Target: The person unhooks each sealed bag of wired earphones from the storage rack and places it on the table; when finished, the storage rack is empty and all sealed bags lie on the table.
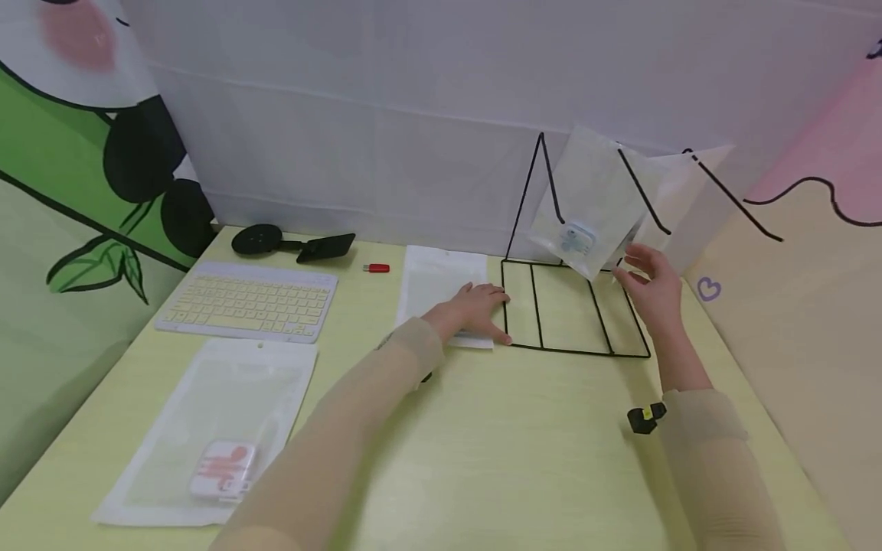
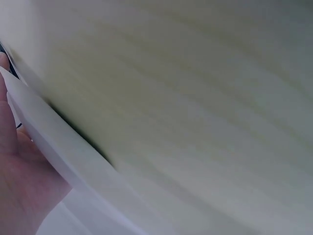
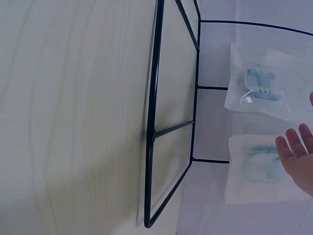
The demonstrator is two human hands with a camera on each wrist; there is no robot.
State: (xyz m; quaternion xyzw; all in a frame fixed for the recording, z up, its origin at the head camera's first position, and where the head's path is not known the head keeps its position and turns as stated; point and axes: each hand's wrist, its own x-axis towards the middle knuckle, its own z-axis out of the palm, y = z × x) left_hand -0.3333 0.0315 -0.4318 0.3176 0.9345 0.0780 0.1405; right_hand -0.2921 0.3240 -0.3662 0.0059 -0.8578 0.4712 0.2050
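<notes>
A black wire rack (image 1: 542,349) stands at the back right, its hooks angled forward. My left hand (image 1: 475,310) rests at the left side of its base, thumb at the front corner and fingers spread along the side wire. Under that hand lies a flat white bag (image 1: 441,279). A clear-fronted bag (image 1: 599,180) with blue earphones (image 3: 263,83) hangs on the rack, and a second white bag (image 1: 703,172) hangs to its right. My right hand (image 1: 654,295) is raised beside the bags' lower edges, its fingers loosely extended and nothing gripped.
On the left of the table are a white keyboard (image 1: 248,302), a black folding stand (image 1: 292,243) and a red USB stick (image 1: 376,268). Near the front left lies another bag (image 1: 255,390) with pink earphones (image 1: 223,468). A white cloth wall (image 1: 344,115) rises behind.
</notes>
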